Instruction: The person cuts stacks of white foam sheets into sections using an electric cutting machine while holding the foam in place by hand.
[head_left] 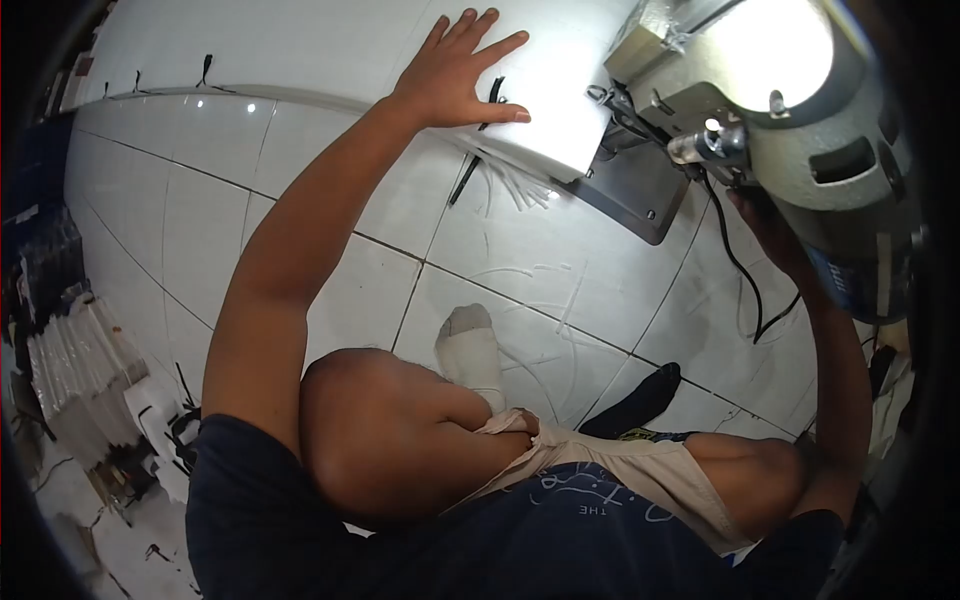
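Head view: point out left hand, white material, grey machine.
Left hand [446,84]: head view, back of the hand.
White material [563,95]: head view, bare top surface near its right edge.
Grey machine [832,218]: head view, side of the casing.

The long white sheet pile [330,50] lies flat and smooth across the top of the picture, from the upper left to the upper middle. Small black strips [207,72] poke out along its near edge. The big grey machine [840,140] fills the upper right. It has a bright white patch, a flat metal plate [640,195] and a bent black cord [735,265].
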